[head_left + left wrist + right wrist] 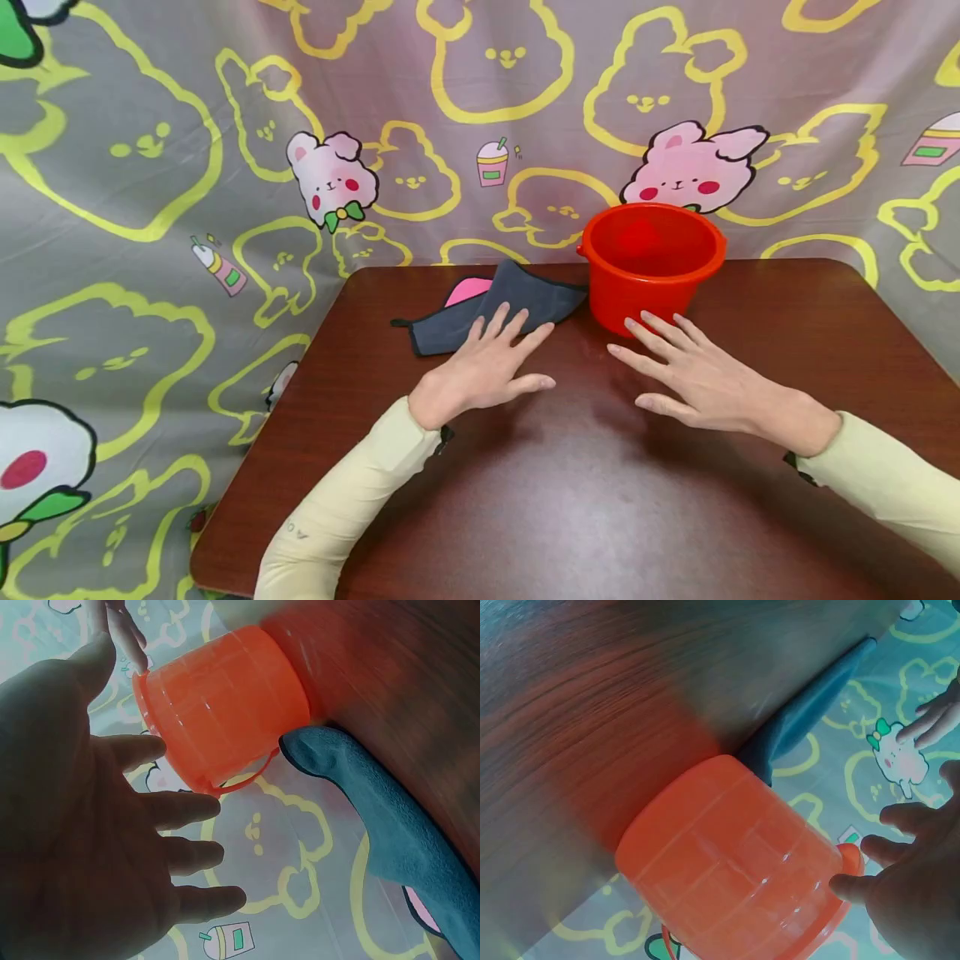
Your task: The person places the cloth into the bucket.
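Both hands hover over the table with fingers spread, holding nothing. In the head view my left hand (480, 367) is in front of a dark grey-blue cloth (450, 329), its fingertips overlapping the cloth's near edge. The cloth lies folded, a pink patch (468, 290) showing on it and a small loop at its left end. My right hand (701, 379) is just in front of a red plastic bucket (648, 287), fingertips overlapping its lower wall. The bucket stands upright, and its thin handle (251, 778) hangs down the side in the left wrist view.
The dark brown wooden table (570, 517) has rounded corners. Behind it and along the left hangs a grey curtain (420, 75) with yellow outlines and cartoon rabbits. The cloth's right tip reaches up to the bucket's left side.
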{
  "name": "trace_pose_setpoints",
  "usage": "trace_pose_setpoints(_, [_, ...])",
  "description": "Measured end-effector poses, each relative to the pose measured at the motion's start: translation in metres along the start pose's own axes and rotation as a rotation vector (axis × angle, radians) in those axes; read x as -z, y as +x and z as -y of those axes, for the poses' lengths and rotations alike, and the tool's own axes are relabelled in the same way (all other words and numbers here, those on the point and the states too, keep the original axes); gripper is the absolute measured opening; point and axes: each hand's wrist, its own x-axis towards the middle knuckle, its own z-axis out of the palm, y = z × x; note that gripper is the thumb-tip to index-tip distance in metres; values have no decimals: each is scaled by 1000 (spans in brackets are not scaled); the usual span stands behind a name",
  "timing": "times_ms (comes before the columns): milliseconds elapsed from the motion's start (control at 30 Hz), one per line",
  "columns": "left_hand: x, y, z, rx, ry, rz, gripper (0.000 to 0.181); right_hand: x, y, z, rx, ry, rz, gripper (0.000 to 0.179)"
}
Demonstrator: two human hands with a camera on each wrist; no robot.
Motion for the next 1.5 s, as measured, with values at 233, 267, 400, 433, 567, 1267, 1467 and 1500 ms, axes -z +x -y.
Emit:
trace_pose_setpoints(233, [4,4,3,30,-54,-30,83,8,6,-2,-49,57,-45,81])
trace_pose_setpoints(267, [5,4,4,36,-61,-38,83,9,7,-3,-55,65,-57,81])
trace_pose_setpoints(400, [9,8,8,43,-108,-70,82,17,11,-8,-81,113,-111,81])
trace_pose_setpoints(433, [10,8,10,45,-119,-79,82,19,12,-10,-86,126,-124,81])
trace_pose_setpoints(567, [13,12,15,53,-127,-132,80,27,16,-14,-108,174,-165,78])
trace_pose_setpoints(1267, [6,50,53,129,-297,-286,68,46,27,-51,-308,268,-511,55])
trace_pose_setpoints(1467, [9,62,56,136,-312,-276,67,43,29,-62,-385,277,-554,52])
trace_pose_setpoints(1500, [10,64,56,138,-316,-278,67,42,29,-64,-395,286,-560,52])
